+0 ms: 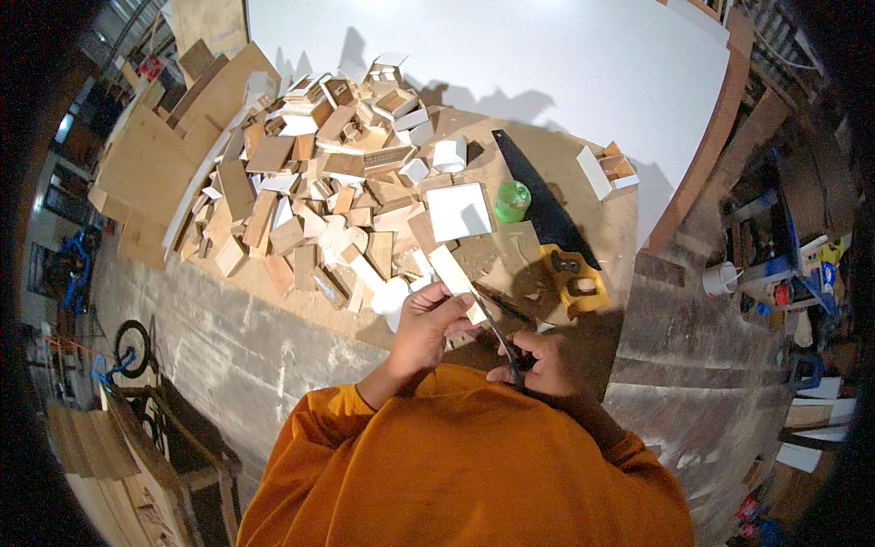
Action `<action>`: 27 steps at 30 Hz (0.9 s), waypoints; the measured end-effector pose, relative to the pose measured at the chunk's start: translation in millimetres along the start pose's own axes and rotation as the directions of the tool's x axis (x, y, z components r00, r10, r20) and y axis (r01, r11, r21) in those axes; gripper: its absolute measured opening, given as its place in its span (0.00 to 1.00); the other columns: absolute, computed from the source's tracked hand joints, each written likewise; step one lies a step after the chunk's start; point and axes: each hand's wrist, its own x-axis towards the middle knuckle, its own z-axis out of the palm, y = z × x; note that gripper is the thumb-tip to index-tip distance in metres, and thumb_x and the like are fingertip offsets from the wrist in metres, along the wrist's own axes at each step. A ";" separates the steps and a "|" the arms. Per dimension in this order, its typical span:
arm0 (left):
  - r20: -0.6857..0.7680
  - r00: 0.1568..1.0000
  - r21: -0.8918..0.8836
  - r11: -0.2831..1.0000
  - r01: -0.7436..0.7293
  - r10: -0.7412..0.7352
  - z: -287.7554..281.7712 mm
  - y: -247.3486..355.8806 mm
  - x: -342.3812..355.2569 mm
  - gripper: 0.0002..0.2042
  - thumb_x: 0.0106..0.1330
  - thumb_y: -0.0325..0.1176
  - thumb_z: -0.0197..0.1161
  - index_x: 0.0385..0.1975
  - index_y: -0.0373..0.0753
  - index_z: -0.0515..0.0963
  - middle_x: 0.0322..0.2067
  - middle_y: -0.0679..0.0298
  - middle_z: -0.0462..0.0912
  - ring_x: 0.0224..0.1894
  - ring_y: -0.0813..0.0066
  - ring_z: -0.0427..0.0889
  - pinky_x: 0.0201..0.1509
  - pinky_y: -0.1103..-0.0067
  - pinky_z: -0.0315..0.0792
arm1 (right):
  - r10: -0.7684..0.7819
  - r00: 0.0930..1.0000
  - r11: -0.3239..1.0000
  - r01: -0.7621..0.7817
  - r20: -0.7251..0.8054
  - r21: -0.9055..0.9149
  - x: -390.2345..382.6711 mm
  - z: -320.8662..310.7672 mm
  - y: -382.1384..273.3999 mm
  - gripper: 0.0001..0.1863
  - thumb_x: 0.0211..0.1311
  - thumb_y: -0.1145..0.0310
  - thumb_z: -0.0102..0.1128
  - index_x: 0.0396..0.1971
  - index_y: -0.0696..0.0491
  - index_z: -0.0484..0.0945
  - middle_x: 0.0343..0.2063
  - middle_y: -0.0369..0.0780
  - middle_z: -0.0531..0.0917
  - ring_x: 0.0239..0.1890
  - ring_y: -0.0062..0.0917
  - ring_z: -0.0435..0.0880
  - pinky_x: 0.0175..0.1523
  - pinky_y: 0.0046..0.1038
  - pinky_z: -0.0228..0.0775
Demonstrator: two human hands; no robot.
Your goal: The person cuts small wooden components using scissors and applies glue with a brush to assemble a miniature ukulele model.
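Note:
My left hand [422, 330] pinches a small pale strip of wood [451, 272], tilted up in front of my chest. Closed around the lower end of a long, thin, dark tool [499, 335] is my right hand [544, 363]; whether it is a file or a blade I cannot tell. The tool's upper part lies along the right edge of the wood strip. Just beyond my hands are a white square panel [458, 212] and a green translucent container [512, 201]. A handsaw [536, 187] with a yellow handle lies to their right.
A big heap of wood offcuts [319, 182] covers the board's left half. Right of the saw stands a small divided wooden box [608, 171]. A large white panel [547, 55] lies at the back. Wooden slats [100, 465] are at lower left, a white bucket [720, 279] at right.

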 end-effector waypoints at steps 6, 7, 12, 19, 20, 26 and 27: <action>-0.033 0.999 0.037 0.999 0.007 -0.006 -1.0 -6.0 -0.6 0.04 0.59 0.24 0.62 0.33 0.35 0.79 0.30 0.66 0.83 0.28 0.83 0.80 0.31 0.86 0.77 | -0.096 0.994 0.995 0.095 -0.061 -0.016 1.0 13.0 18.6 0.23 0.39 0.55 0.77 0.24 0.56 0.76 0.12 0.32 0.70 0.16 0.12 0.66 0.21 0.20 0.59; -0.042 0.999 0.044 0.999 0.011 -0.009 -0.6 -5.0 -1.2 0.04 0.59 0.24 0.62 0.33 0.35 0.79 0.30 0.66 0.83 0.28 0.83 0.80 0.31 0.86 0.77 | -0.084 0.994 0.996 0.084 -0.074 0.000 0.9 14.4 17.4 0.23 0.38 0.54 0.77 0.24 0.56 0.76 0.12 0.32 0.70 0.16 0.12 0.66 0.21 0.20 0.58; 0.001 1.000 0.069 0.997 -0.018 0.018 0.8 -4.9 -1.6 0.05 0.60 0.25 0.62 0.35 0.34 0.80 0.31 0.66 0.83 0.28 0.82 0.80 0.32 0.85 0.77 | -0.111 0.978 0.990 0.125 -0.176 0.070 3.7 19.2 8.5 0.23 0.38 0.54 0.78 0.23 0.56 0.76 0.12 0.32 0.70 0.16 0.12 0.66 0.21 0.20 0.58; 0.030 0.999 0.128 0.992 -0.017 0.013 3.2 -5.5 -3.9 0.06 0.60 0.26 0.62 0.35 0.34 0.80 0.30 0.66 0.83 0.27 0.83 0.79 0.31 0.85 0.74 | -0.102 0.983 0.995 0.102 -0.155 -0.009 6.4 15.0 5.8 0.24 0.37 0.53 0.78 0.22 0.56 0.75 0.11 0.34 0.70 0.16 0.13 0.66 0.21 0.21 0.59; 0.037 0.999 0.143 0.990 -0.014 0.009 3.1 -5.4 -3.8 0.05 0.60 0.26 0.62 0.35 0.34 0.80 0.30 0.66 0.83 0.27 0.83 0.78 0.31 0.85 0.74 | -0.107 0.982 0.994 0.104 -0.157 -0.023 6.1 15.3 7.7 0.25 0.37 0.52 0.78 0.22 0.56 0.74 0.11 0.34 0.70 0.16 0.13 0.66 0.21 0.21 0.59; 0.093 0.996 0.233 0.972 -0.032 0.010 0.3 -8.4 -1.4 0.05 0.60 0.26 0.62 0.34 0.35 0.80 0.30 0.67 0.83 0.27 0.85 0.77 0.32 0.87 0.72 | -0.065 0.987 0.998 0.061 -0.145 -0.034 6.0 13.2 4.6 0.27 0.34 0.51 0.79 0.21 0.56 0.73 0.11 0.34 0.70 0.15 0.14 0.66 0.20 0.21 0.60; 0.094 0.996 0.226 0.974 -0.021 0.000 2.5 -7.5 -3.0 0.05 0.61 0.26 0.62 0.34 0.35 0.80 0.29 0.67 0.82 0.27 0.86 0.77 0.32 0.88 0.72 | -0.075 0.986 0.997 0.073 -0.152 -0.017 7.1 14.0 4.9 0.27 0.34 0.51 0.79 0.21 0.56 0.73 0.11 0.34 0.70 0.15 0.14 0.66 0.20 0.21 0.60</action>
